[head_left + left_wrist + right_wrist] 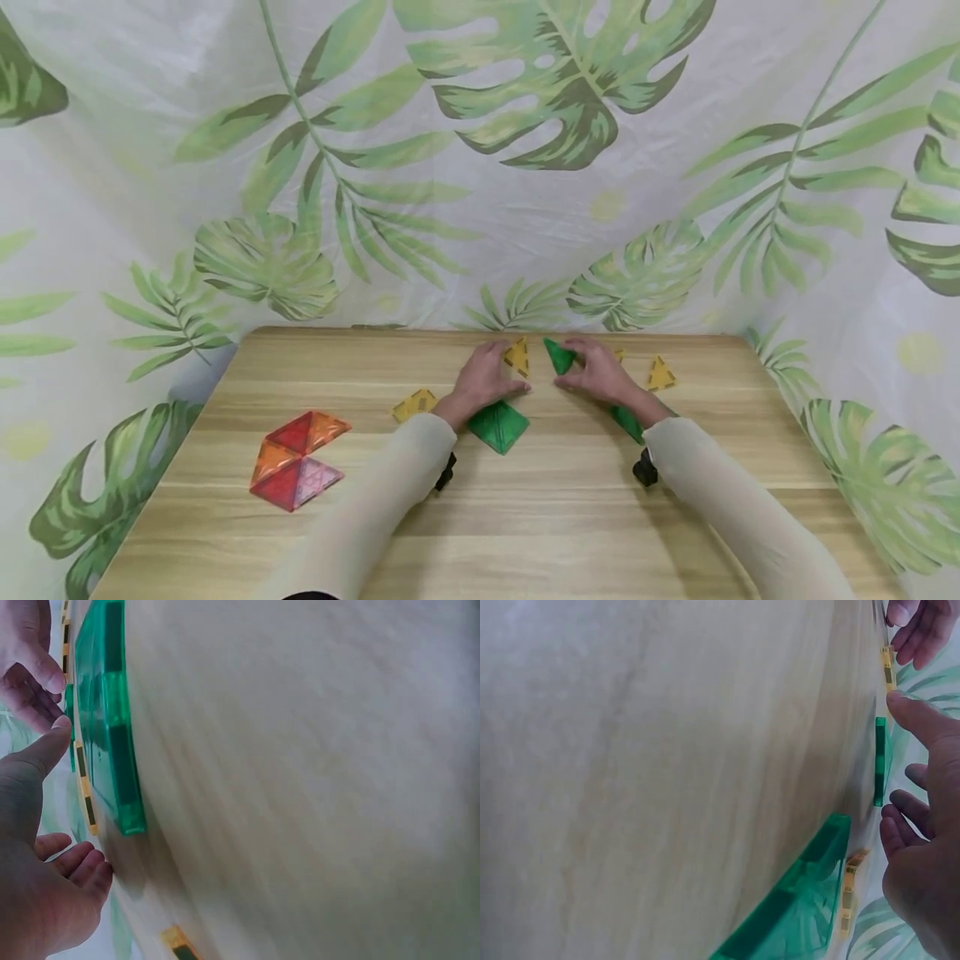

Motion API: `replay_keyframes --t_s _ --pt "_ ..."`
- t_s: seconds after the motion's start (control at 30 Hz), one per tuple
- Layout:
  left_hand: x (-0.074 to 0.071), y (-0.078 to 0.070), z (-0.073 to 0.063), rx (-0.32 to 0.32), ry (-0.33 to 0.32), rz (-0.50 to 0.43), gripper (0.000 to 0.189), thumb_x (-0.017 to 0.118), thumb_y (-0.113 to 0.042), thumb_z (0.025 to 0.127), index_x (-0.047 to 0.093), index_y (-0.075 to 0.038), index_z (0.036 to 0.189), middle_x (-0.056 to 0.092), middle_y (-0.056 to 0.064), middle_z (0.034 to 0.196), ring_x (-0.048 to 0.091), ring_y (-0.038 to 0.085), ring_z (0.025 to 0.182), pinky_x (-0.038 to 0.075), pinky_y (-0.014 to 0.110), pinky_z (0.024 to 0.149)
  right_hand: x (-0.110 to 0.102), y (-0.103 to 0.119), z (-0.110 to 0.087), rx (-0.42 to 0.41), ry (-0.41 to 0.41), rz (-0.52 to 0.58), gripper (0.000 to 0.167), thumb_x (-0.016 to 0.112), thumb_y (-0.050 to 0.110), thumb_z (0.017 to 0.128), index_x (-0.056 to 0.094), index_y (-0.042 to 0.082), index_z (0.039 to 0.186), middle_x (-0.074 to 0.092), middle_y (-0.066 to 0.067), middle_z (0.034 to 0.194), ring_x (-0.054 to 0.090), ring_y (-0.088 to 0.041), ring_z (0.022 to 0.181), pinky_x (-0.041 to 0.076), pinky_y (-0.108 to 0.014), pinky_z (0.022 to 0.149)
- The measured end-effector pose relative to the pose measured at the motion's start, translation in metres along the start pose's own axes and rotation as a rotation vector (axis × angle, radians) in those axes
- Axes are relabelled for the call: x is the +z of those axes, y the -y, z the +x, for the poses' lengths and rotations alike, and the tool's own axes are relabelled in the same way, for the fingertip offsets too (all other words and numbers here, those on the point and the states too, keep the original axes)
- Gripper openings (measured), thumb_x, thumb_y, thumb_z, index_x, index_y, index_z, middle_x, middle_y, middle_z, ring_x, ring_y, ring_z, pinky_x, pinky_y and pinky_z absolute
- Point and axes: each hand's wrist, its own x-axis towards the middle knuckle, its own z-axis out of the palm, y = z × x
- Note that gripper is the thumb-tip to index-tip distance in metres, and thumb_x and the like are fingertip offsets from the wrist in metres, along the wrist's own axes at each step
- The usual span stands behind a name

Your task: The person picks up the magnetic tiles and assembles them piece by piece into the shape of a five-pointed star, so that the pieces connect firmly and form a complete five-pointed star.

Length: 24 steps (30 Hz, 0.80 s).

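My left hand [486, 375] is beside a yellow triangular magnetic tile [517, 357], thumb and fingers spread apart around it. In the left wrist view, that hand's fingertips [97, 871] are relaxed near the tile's end. My right hand [596, 371] is around a green triangular tile [558, 357], which lies on the table with its point toward me. The right wrist view has the thumb [909, 711] and the loosely bent fingers at opposite ends of this green tile [880, 761]. Below the left hand lies a green diamond of joined tiles [500, 427].
A green tile [627, 423] lies under the right wrist. Further right is a yellow triangle [661, 373], and yellow tiles [414, 405] lie by the left wrist. Red, orange and pink triangles form a partial fan [292, 458] at left. Leaf-patterned cloth [510, 208] hangs behind the wooden table [540, 533].
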Motion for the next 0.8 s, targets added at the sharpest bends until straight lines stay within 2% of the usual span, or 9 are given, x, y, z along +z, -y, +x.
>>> replay_keyframes --t_s 0.27,0.43,0.8 --pt "0.009 -0.004 0.008 -0.001 -0.012 0.032 0.091 0.089 -0.042 0.086 0.046 -0.008 0.159 0.053 0.019 0.155 0.048 0.038 0.144 0.046 0.052 0.115 0.001 -0.004 0.000 0.007 0.008 -0.014 0.070 0.090 0.024 0.086 0.062 -0.004 0.144 0.058 -0.024 0.149 0.054 -0.044 0.139 0.046 -0.058 0.113" --pt "0.008 -0.009 0.011 -0.003 -0.015 0.075 0.087 0.089 -0.040 0.087 0.049 -0.007 0.157 0.056 0.019 0.152 0.049 0.038 0.142 0.048 0.051 0.113 0.003 -0.004 0.002 -0.014 -0.017 -0.017 0.065 0.090 0.022 0.086 0.065 -0.004 0.140 0.063 -0.024 0.143 0.059 -0.043 0.133 0.049 -0.056 0.110" --pt "0.010 -0.017 0.015 -0.027 -0.027 0.092 0.079 0.089 -0.035 0.087 0.056 -0.003 0.151 0.061 0.021 0.144 0.055 0.037 0.135 0.050 0.045 0.112 0.006 -0.004 0.002 -0.031 -0.053 -0.021 0.061 0.092 0.025 0.084 0.070 -0.006 0.131 0.068 -0.024 0.135 0.063 -0.043 0.127 0.052 -0.057 0.106"
